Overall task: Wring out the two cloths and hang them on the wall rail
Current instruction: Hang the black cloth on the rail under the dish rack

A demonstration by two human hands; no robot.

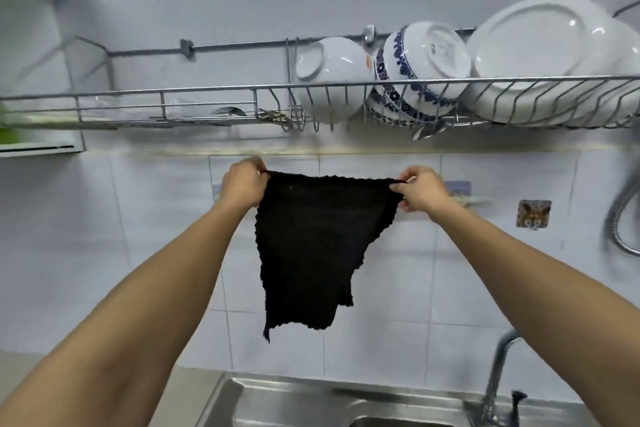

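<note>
A black knitted cloth (311, 253) hangs spread out in front of the tiled wall, above the sink. My left hand (242, 184) pinches its top left corner and my right hand (420, 189) pinches its top right corner, so the top edge is stretched between them. Behind the right hand a short piece of the wall rail (472, 199) shows, with its mount (457, 187) stuck to the tile; the cloth and my hands hide the remainder of the rail. Only one cloth is in view.
A wire dish rack (207, 92) runs along the wall above my hands, holding white bowls (332, 62), a blue-patterned bowl (415, 73) and plates (554, 55). Below is a steel sink (277, 399) with a tap (498, 367). A sticker hook (533, 213) and a shower hose (620, 218) are at right.
</note>
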